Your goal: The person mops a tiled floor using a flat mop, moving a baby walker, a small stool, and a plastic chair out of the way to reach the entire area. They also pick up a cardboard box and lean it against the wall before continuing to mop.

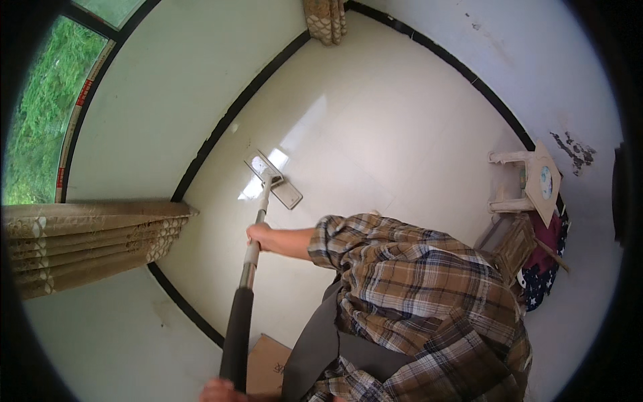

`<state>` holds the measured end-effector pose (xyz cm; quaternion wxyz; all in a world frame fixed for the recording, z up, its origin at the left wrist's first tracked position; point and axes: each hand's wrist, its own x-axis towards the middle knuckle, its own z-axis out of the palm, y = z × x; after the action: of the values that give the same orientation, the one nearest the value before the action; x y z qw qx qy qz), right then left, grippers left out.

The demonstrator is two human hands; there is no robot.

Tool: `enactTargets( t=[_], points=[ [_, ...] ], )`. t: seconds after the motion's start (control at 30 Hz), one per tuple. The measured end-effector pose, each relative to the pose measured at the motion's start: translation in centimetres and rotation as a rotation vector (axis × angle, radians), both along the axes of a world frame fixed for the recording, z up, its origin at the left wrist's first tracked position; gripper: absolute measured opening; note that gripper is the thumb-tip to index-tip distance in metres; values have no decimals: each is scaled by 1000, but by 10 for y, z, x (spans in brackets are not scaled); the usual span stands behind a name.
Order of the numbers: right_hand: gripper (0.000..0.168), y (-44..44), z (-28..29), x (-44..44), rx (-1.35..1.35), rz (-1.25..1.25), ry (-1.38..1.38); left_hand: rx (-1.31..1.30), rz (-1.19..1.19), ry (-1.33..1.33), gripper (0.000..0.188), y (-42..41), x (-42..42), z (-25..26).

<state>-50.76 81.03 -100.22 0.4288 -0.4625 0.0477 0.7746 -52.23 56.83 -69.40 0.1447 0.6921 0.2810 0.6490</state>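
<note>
My right hand (259, 237) is closed around the grey-and-metal pole (262, 201) of a flat mop, partway along it. My left hand (221, 391), at the bottom edge and partly cut off, grips the black handle sleeve (236, 331) near its lower end. The mop's rectangular flat head (289, 193) rests on the pale glossy floor (351, 125), lying at a slant across a bright window reflection. The pole runs from the mop head down to the lower left. My sleeves are brown plaid, and a grey apron hangs in front.
A beige curtain (100, 241) hangs at the left, another curtain (326, 22) at the top. Black skirting (241, 105) edges the walls. At the right stand a small white stool (540, 183) and a wooden piece of furniture (512, 246) beside dark star-patterned cloth (542, 286). Brown cardboard (266, 362) lies near my body.
</note>
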Motion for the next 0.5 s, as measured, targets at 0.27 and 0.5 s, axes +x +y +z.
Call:
enactTargets(
  t=[0.27,0.5],
  points=[
    [11,-31,11,83,-28,-235,-27,-53,-521,-145,19,42,-91,-8],
    [7,-18,-50,200,107,-710,-75,-258,-769,-183,18,165,-35,-48]
  ],
)
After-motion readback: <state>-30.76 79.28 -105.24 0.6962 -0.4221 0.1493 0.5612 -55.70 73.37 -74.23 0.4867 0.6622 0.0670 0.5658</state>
